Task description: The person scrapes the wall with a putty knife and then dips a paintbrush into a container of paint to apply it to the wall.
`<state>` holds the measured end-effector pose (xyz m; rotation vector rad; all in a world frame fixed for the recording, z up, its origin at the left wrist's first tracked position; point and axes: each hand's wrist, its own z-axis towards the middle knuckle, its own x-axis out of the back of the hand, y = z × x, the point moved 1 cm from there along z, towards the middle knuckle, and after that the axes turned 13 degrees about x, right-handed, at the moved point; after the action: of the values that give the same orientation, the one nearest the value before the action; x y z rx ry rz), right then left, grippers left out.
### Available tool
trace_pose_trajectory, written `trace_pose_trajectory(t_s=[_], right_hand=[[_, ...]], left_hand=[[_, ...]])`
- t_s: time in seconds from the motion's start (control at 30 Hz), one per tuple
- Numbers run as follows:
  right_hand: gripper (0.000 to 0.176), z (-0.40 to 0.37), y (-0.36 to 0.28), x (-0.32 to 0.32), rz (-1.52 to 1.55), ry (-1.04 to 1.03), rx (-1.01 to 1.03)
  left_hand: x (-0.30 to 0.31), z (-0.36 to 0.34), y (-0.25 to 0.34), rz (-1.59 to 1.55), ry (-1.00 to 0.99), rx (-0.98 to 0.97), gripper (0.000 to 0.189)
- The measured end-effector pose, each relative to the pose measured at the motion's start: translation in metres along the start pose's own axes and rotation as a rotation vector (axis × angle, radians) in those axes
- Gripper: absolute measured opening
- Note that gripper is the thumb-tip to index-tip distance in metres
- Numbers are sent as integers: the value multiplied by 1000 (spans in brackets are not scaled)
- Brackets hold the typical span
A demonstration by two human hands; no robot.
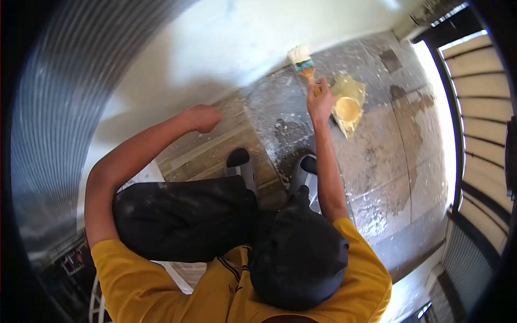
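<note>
My right hand (321,101) is closed around the handle of a wide paintbrush (306,69). The brush has an orange handle, a teal band and pale, paint-coated bristles, which point toward the base of the white wall (215,48). Just right of this hand, a round tub of cream-yellow paint (348,109) sits on a crumpled yellowish plastic sheet (349,86). My left hand (204,118) is curled into a fist near the wall, above the wood-look floor, and nothing shows in it.
Paint-spotted grey tiles (371,134) meet wood-look flooring (215,142) beneath my feet. Corrugated metal (97,70) rises at the left. A dark-framed barred gate (474,107) stands on the right. My dark shoes (239,161) are between my arms.
</note>
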<state>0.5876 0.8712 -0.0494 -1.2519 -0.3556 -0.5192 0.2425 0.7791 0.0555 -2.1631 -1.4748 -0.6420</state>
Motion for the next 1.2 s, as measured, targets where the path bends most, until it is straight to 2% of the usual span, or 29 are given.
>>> trace_pose_trajectory(t_s=[0.1, 0.17, 0.2, 0.27, 0.3, 0.37, 0.43, 0.57, 0.7, 0.77, 0.8, 0.87, 1.0, 1.07, 1.17, 1.2], right_hand=[[31, -5, 1, 18, -100, -1, -11], [26, -20, 6, 32, -9, 22, -59], [26, -23, -8, 43, -15, 26, -67], [24, -22, -40, 61, 235, 144, -51], [24, -17, -51, 64, 223, 157, -65], [20, -4, -71, 63, 295, 133, 104], [16, 16, -81, 47, 368, 196, 277], [14, 17, -36, -2, 261, 134, 269], [19, -6, -11, -15, 133, 52, 145], [20, -12, -2, -13, 65, -35, 5], [20, -14, -4, -4, 73, -28, 8], [21, -22, -8, 19, 26, -67, -136], [24, -8, -42, 78, 196, 82, -134], [24, 17, -57, 98, 274, 228, 2], [23, 69, -57, 109, 342, 262, 105], [22, 86, -49, 106, 289, 214, 178]], left_hand=[[7, -2, -1, 46, -24, -34, 18], [13, -4, 2, 46, -35, -41, 18], [13, -5, 2, 44, -47, -35, 18], [-1, -3, -2, 24, -43, -35, 18], [-6, 0, -5, 3, -33, -30, 18], [-9, 0, -8, 16, -32, -62, 18], [-6, -4, 0, 29, -28, -82, 19], [6, -12, 7, 15, -33, -50, 21], [0, -5, 0, 15, -46, -37, 21], [-9, -1, -3, 23, -39, -35, 21], [-6, -3, -3, 23, -33, -34, 21], [5, -7, 6, 12, -22, -45, 23], [-4, 1, 1, -28, -33, -125, 26], [0, -2, 6, 1, -65, -87, 23], [16, -7, 20, 40, -103, -60, 23], [21, -9, 22, 52, -112, -63, 25]])
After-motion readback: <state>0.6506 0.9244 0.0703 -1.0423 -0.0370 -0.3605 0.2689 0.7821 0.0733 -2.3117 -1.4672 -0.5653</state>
